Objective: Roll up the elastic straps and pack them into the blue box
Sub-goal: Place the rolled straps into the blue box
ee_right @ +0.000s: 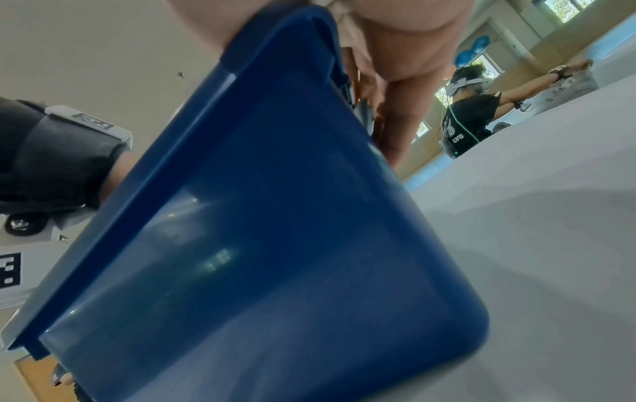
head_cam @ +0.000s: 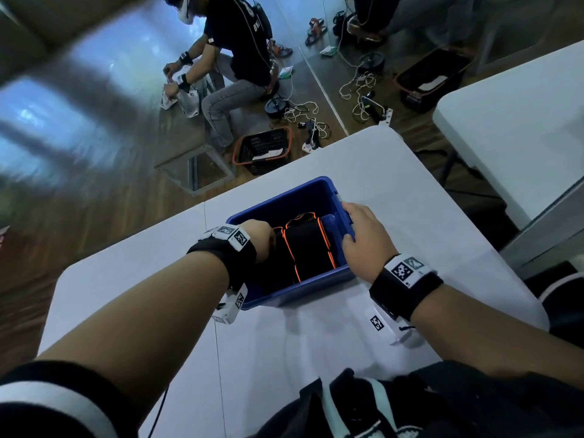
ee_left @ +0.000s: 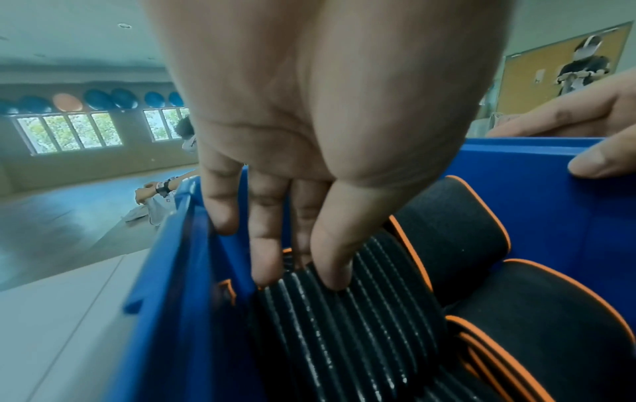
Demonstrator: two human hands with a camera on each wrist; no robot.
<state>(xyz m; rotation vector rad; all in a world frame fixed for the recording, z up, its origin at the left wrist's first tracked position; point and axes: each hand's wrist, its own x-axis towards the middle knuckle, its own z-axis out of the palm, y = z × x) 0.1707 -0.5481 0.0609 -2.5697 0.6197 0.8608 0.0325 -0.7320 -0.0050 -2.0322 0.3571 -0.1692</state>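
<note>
- Nearest of all, the person's bare forearms reach out over a white folding table (head_cam: pixel 410 197), each wrist wrapped in a black band carrying white tags with black square markers.
- Sitting on that table between the two arms is the deep blue plastic box (head_cam: pixel 303 197), open at the top.
- Left hand (head_cam: pixel 259 237) dips inside the blue box at its left wall; in the left wrist view its straight fingers (ee_left: pixel 263 255) and thumb press down on the ribbed black roll (ee_left: pixel 344 326) of elastic strap lying against that wall. The hand looks open, pushing rather than clasping.
- Right hand (head_cam: pixel 366 238) clasps the right rim of the blue box, thumb hooked inside the wall and the other fingers laid along and over the edge outside; the right wrist view shows the box wall (ee_right: pixel 275 217) close under the palm.
- Beside the ribbed roll, towards the right wall of the blue box, lie smooth black rolled straps with orange edging (head_cam: pixel 311 246), packed touching one another.
- Beyond the far edge of the table from the blue box, a black mesh basket with an orange rim (head_cam: pixel 264 150) stands on the wooden floor, near a tangle of white cables (head_cam: pixel 303 113).
- Further back again, another person (head_cam: pixel 234 52) sits on a low stool, handling white cloth.
- To the right of the blue box's table stands a second white table (head_cam: pixel 518 128).
</note>
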